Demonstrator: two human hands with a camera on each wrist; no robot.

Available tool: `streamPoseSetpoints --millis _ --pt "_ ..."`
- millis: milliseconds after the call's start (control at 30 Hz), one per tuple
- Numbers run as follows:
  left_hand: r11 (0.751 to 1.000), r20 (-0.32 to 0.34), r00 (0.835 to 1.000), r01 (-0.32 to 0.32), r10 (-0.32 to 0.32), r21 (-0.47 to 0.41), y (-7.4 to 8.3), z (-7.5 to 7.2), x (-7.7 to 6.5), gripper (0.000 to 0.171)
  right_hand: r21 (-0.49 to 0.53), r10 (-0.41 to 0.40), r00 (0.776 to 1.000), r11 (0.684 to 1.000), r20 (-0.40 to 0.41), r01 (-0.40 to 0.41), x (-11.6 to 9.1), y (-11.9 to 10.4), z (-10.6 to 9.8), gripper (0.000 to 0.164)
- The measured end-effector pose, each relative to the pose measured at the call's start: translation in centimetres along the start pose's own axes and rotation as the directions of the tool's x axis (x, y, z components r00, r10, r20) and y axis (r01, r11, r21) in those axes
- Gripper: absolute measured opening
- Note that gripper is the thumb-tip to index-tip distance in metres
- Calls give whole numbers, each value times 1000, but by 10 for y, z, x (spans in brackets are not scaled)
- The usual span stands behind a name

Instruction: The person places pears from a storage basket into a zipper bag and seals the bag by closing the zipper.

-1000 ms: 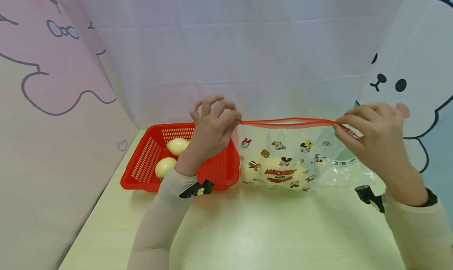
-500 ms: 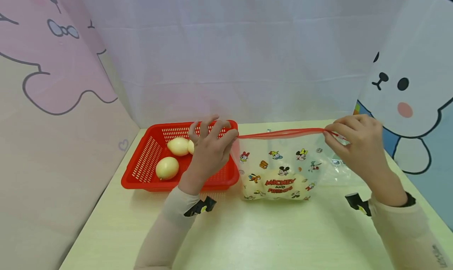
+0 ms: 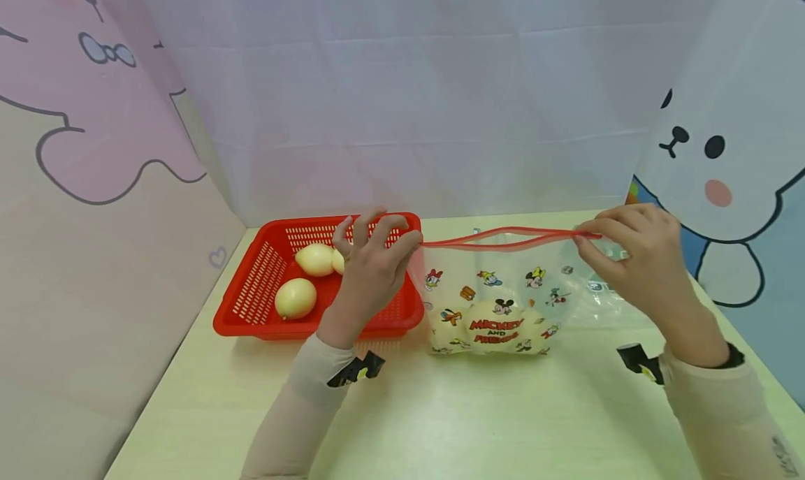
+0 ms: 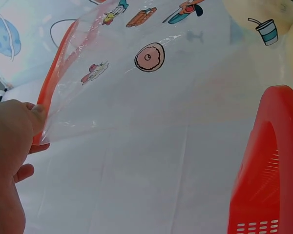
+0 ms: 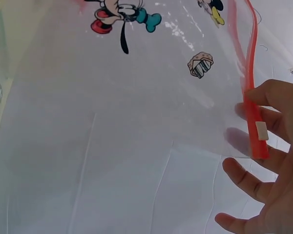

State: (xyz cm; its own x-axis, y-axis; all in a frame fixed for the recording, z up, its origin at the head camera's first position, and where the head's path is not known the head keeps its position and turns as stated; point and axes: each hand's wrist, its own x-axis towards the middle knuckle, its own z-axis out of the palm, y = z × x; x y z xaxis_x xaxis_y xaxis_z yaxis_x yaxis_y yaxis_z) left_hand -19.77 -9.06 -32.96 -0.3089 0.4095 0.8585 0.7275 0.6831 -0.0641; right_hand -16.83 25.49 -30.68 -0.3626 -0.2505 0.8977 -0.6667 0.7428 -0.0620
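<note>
A clear zip bag (image 3: 453, 288) with cartoon prints stands on the table with several pale rounded things in its bottom. My left hand (image 3: 371, 274) pinches the top left corner of its red zip strip (image 4: 51, 78), other fingers raised. At the opposite end, my right hand (image 3: 641, 263) pinches the strip between thumb and fingers; a small white slider (image 5: 261, 130) shows there in the right wrist view. Between both hands the bag's mouth gapes slightly. Left of the bag, pale yellow, onion-like things (image 3: 295, 298) lie in a red basket (image 3: 251, 325), partly hidden behind my left hand.
Another clear plastic bag (image 3: 606, 305) lies flat behind the right side of the printed bag. The light table (image 3: 478, 417) meets a white cloth backdrop (image 3: 402, 117); printed cartoon panels flank both sides.
Both hands have come down, and the right one moved left, settling the bag on the table. Its mouth, nearly closed half a second ago, has parted.
</note>
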Motion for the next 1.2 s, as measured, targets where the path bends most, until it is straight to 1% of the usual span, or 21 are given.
streamPoseSetpoints --millis 100,233,400,633,733,867,967,1200 --pt "1000 6 1000 10 -10 -8 0 -1 -1 5 7 1 1000 1000 -8 -1 0 2 -2 61" --pt "1000 15 1000 24 -23 -15 1 0 -2 5 -1 22 1000 1000 -3 -22 -1 5 -6 63" --pt "1000 25 999 26 -25 -12 1 0 -2 6 -25 37 999 999 21 -36 -5 10 -16 57" --pt "999 40 999 33 -33 -2 1 0 -2 5 -31 96 995 995 10 -95 -7 10 -20 55" --pt "1000 38 999 31 -31 -1 0 0 -2 7 -28 95 995 995 0 -95 -7 10 -20 54" --pt "1000 36 999 30 -30 1 0 0 -2 10 -26 87 996 996 -15 -87 -7 12 -20 61" --pt "999 34 999 32 -32 2 1 1 -2 8 -22 82 997 996 -11 -82 -7 13 -20 65" --pt "1000 23 999 24 -24 10 1 2 -2 6 -19 78 997 997 -6 -78 -8 13 -21 64"
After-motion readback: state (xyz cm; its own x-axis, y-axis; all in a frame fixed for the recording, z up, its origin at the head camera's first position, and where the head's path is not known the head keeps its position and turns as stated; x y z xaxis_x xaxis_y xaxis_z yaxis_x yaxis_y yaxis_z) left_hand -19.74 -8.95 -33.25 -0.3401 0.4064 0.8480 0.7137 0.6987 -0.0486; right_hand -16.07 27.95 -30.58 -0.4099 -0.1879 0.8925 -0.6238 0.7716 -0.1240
